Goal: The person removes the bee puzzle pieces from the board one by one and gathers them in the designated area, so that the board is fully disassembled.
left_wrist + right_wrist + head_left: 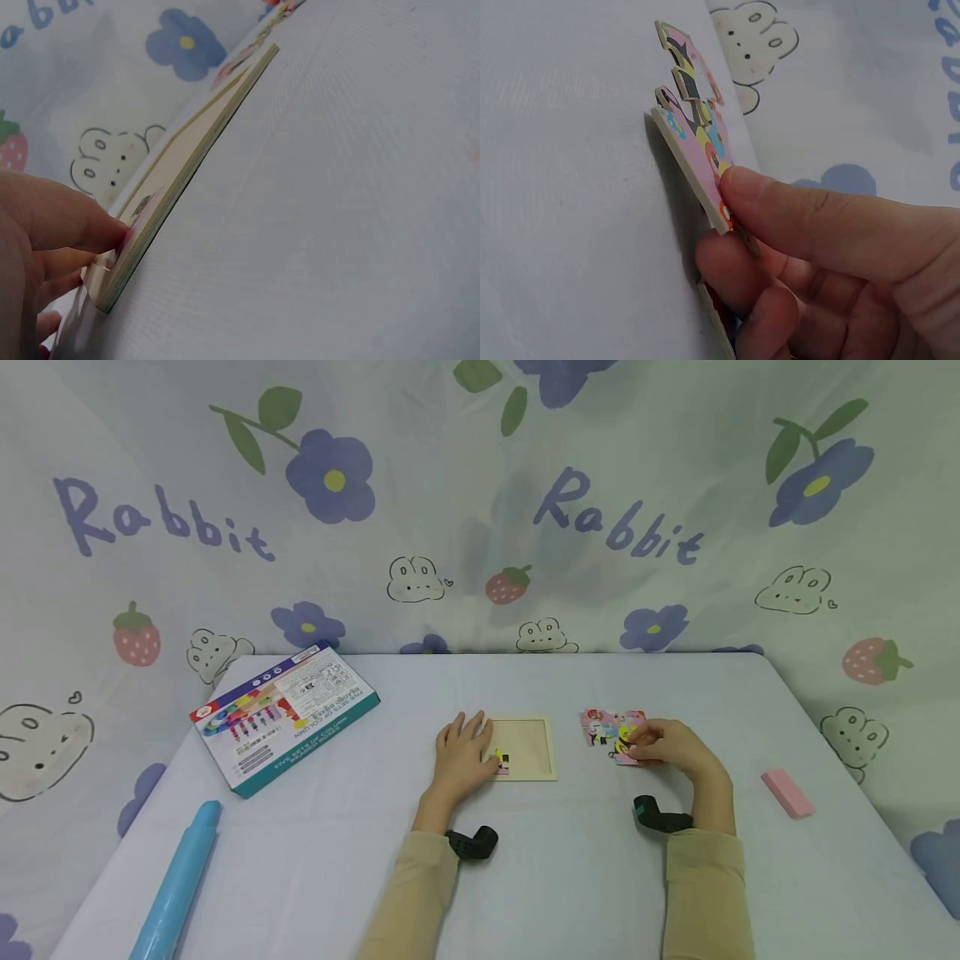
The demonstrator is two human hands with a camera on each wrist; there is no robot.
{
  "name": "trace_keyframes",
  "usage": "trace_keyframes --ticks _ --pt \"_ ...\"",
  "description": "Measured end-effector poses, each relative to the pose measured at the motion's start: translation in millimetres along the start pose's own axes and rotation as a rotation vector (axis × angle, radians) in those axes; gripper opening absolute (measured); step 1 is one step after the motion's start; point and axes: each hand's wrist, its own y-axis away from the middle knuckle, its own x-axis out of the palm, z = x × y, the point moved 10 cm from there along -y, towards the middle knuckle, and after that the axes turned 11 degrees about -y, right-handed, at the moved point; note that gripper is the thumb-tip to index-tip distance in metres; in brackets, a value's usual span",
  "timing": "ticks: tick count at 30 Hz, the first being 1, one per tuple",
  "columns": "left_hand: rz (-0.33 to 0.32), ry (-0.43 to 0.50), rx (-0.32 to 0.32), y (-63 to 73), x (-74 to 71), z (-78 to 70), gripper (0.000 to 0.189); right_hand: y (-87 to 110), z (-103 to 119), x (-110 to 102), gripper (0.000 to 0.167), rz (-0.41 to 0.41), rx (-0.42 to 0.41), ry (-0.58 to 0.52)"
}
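A shallow wooden puzzle tray [552, 752] lies on the table with one small printed jigsaw piece [504, 763] in its lower left corner. My left hand [460, 766] rests over the tray's left edge, fingers spread, its thumb touching that corner piece. To the right of the tray, my right hand [675, 747] pinches a section of joined pink jigsaw pieces [694, 142] between thumb and fingers. In the right wrist view this section stands tilted above the table. Another piece [718, 319] shows below the fingers, partly hidden by them.
A flat printed box [285, 718] lies at the back left, with a light blue tube-like object [178, 881] in front of it. A pink block [787, 793] sits near the right edge. Behind the table hangs a patterned curtain [465, 510].
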Motion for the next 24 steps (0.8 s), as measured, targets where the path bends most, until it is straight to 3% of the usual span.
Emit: trace_keyframes --ticks 10,24 --pt "0.007 0.000 -0.003 0.3 0.4 0.4 0.061 2.6 -3.6 -4.5 0.038 -0.028 0.040 0.044" --pt "0.013 -0.009 -0.004 0.0 1.0 0.5 0.061 1.7 3.5 -8.3 0.040 -0.082 -0.007 0.078"
